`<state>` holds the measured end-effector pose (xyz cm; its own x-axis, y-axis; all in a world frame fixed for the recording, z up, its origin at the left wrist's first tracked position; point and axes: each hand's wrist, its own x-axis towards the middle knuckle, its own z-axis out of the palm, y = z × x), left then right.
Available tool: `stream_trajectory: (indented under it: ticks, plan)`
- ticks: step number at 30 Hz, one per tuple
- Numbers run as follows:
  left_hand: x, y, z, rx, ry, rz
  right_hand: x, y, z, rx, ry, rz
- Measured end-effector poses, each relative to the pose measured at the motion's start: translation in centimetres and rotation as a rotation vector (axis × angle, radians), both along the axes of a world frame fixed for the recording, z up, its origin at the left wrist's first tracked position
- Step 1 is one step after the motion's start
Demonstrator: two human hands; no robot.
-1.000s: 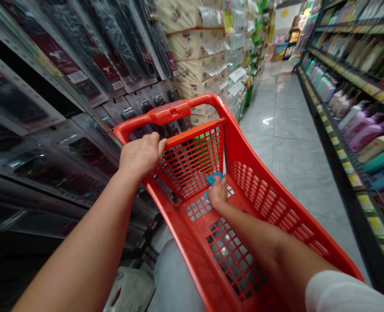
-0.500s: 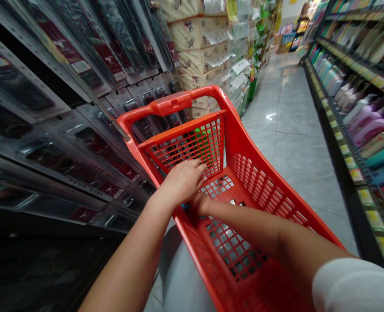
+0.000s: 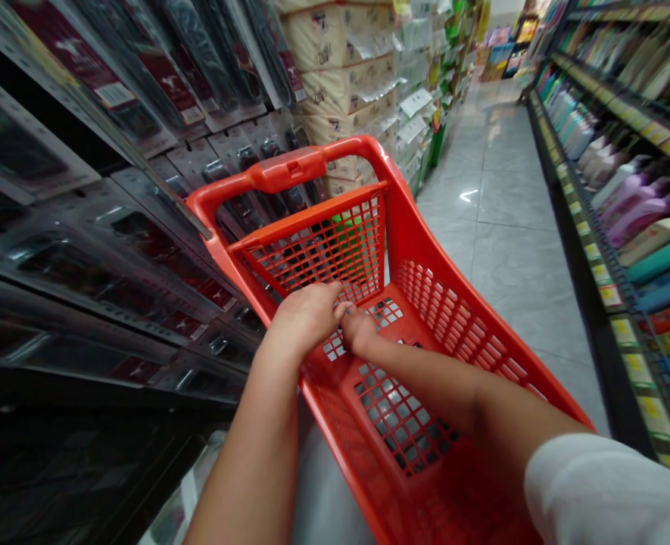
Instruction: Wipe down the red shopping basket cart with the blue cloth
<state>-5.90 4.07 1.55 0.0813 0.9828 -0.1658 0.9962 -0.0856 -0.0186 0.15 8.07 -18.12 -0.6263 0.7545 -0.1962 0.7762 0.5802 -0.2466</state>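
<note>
Our left grip (image 3: 303,318) and right grip (image 3: 360,329) curl downward with fingertips nearly meeting, low inside the red plastic shopping basket (image 3: 448,333) just above its mesh floor (image 3: 397,412), though we cannot tell whether they pinch anything between them.

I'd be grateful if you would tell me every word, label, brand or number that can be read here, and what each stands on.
Nothing can be read with certainty.
Cartons: dark script marks, too blurred to read.
Packets: white labels, too small to read.
Shelf tags: yellow, too small to read.
</note>
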Motion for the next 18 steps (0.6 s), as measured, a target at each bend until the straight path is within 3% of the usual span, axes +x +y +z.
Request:
stream_trajectory:
  ticks: [6,11,13,15,18]
  plan:
    - [0.2,-0.2,0.3,0.078,-0.025,0.020,2.4,-1.4,0.6,-0.004,0.027,0.120]
    - [0.6,-2.9,0.1,0.360,-0.052,0.048,6.6,2.3,1.1,0.106,-0.131,-0.227]
    - [0.8,-4.4,-0.4,0.405,-0.073,0.054,7.3,2.5,1.1,0.128,-0.172,-0.290]
    - [1.0,-5.9,-1.0,0.472,-0.163,0.014,7.2,1.5,0.9,0.124,-0.167,-0.242]
    - [1.0,-8.1,-1.8,0.554,-0.358,-0.148,6.9,0.6,0.7,0.100,-0.141,-0.140]
